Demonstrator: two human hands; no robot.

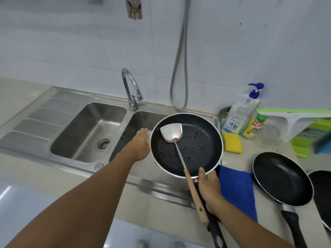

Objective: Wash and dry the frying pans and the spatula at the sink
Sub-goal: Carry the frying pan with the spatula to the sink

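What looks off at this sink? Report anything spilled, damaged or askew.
No spill shows. The spatula lies loose in the large frying pan, its wooden handle jutting past the rim, so it could slide out. The pan's floor carries dark specks. High on the tiled wall, a small plate looks stained brown.

The left hand and right hand are bare, and both forearms are bare too.
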